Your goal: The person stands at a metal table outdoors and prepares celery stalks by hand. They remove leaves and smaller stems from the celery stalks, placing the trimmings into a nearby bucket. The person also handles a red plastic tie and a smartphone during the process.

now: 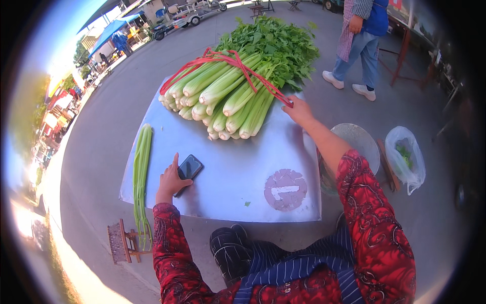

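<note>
A large heap of celery [228, 87] lies on a metal-topped table [228, 163], its pale root ends towards me and its leaves at the far side. Red plastic straps [231, 59] run loosely over the stalks. My right hand [298, 110] pinches the end of a strap at the table's right side. Near the left edge, my left hand [172, 182] is spread with index finger extended. Its thumb crosses the lower part of a dark smartphone [191, 167] on the tabletop. Left of that hand lies a thin bundle of green stalks [142, 159], its ends hanging over the near edge.
A round metal-topped stand or container [357, 142] and a clear plastic bag [404, 155] with greens are at right. A small folding stool [123, 241] stands at lower left. Another person [360, 49] is beyond the table at upper right. A parked three-wheeler [186, 17] is farther back.
</note>
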Demonstrator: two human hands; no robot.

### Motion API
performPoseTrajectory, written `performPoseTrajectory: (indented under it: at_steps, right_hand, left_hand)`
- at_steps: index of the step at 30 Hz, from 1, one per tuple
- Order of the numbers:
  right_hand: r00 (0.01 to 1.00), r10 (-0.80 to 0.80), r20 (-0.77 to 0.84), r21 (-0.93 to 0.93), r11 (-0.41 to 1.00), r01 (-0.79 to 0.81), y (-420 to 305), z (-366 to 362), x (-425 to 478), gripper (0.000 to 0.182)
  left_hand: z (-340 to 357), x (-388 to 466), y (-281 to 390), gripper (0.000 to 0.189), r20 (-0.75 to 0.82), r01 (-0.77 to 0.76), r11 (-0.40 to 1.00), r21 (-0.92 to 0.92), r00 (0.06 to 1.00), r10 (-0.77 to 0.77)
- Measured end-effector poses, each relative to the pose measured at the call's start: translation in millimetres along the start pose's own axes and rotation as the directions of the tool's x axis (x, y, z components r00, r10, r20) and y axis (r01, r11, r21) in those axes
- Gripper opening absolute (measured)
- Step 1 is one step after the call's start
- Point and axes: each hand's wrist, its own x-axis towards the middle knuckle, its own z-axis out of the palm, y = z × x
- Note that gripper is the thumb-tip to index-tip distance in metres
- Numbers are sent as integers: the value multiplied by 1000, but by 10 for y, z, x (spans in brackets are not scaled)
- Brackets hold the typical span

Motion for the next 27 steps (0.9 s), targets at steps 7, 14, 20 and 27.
performPoseTrajectory:
  at_steps: [7, 14, 20, 27]
  right_hand:
    - [957, 118, 267, 622, 737, -264, -125, -167, -346, 28]
    - [889, 133, 438, 758, 477, -444, -240, -387, -666, 12]
    - [921, 33, 388, 813, 460, -359, -180, -466, -862, 8]
    - [937, -83, 341, 761, 609, -223, -335, -691, -1324, 7]
  left_hand:
    - [135, -22, 863, 115, 26, -75, 997, -3, 997, 75]
    - [200, -62, 1537, 115, 29, -32, 999, -3, 999, 32]
    - [217, -212, 2230, 90, -243, -140, 989, -44, 962, 126]
    - [-31, 42, 3153, 37, -35, -54, 81, -995, 975, 221]
